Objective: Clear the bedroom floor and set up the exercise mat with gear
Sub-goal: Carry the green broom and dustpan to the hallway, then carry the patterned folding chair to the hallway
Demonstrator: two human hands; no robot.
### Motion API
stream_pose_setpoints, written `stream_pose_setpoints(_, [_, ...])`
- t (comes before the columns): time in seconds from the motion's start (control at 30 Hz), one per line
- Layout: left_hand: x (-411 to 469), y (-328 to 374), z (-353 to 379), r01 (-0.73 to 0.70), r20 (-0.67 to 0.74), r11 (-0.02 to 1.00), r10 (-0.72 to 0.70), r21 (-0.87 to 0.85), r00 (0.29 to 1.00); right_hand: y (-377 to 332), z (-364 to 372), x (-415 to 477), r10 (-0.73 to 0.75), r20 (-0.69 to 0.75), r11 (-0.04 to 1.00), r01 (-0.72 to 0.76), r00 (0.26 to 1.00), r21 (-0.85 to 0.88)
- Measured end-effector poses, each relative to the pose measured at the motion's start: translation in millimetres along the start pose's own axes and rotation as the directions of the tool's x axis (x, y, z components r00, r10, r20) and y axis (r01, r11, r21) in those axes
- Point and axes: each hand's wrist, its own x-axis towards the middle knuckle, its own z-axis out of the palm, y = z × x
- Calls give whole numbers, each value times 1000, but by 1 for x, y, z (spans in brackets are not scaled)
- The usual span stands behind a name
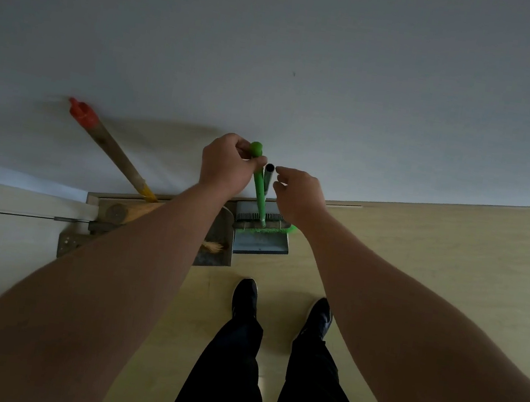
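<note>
A green broom (259, 196) stands upright against the white wall, its green bristles resting in a grey metal dustpan (261, 243) on the floor. My left hand (227, 165) pinches the broom's handle just under its round green tip. The dustpan's grey tube handle (268, 175) rises right beside the broom handle. My right hand (297, 193) hovers next to that tube with fingers loosely curled, holding nothing. No exercise mat is in view.
A second broom with a wooden handle and red cap (111, 145) leans on the wall to the left, its straw head by another dustpan (215, 245). A door edge with a metal bracket (70, 243) lies at left. My black shoes (244, 298) stand on light wood flooring.
</note>
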Motion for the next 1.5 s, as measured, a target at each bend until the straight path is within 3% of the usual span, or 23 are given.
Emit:
stream_pose_setpoints(0.37, [9, 14, 1, 72, -25, 997, -72, 28, 997, -4, -19, -23, -17, -92, 999, 20, 996, 33])
stream_pose_setpoints(0.57, [-10, 19, -12, 97, -3, 981, -98, 171, 995, -9, -38, -43, -3, -102, 998, 10, 995, 67])
stream_pose_setpoints(0.67, [-36, 31, -27, 69, 85, 961, -95, 269, 992, -13, -59, -63, 3, -135, 992, 14, 991, 127])
stream_pose_setpoints(0.77, [-69, 61, -47, -31, 147, 945, -18, 326, 989, -19, -93, -90, -6, -215, 984, 44, 977, 170])
stream_pose_setpoints(0.87, [-101, 107, -72, -219, 117, 945, 196, 241, 974, -26, -135, -124, -29, -335, 968, 110, 942, 225])
stream_pose_setpoints(1.03, [-135, 211, -107, -470, 32, 874, 470, 124, 882, -41, -216, -182, -76, -571, 927, 269, 817, 263])
stream_pose_setpoints(1.17, [-174, 294, -116, -675, -96, 737, 675, 43, 731, -44, -286, -234, -87, -746, 888, 391, 660, 242])
stream_pose_setpoints(1.4, [-267, 410, -88, -850, -247, 476, 816, -225, 523, -14, -384, -337, -105, -920, 865, 491, 376, 102])
stream_pose_setpoints(1.5, [-301, 445, -62, -860, -240, 402, 843, -314, 482, 17, -409, -369, -85, -948, 867, 491, 308, 82])
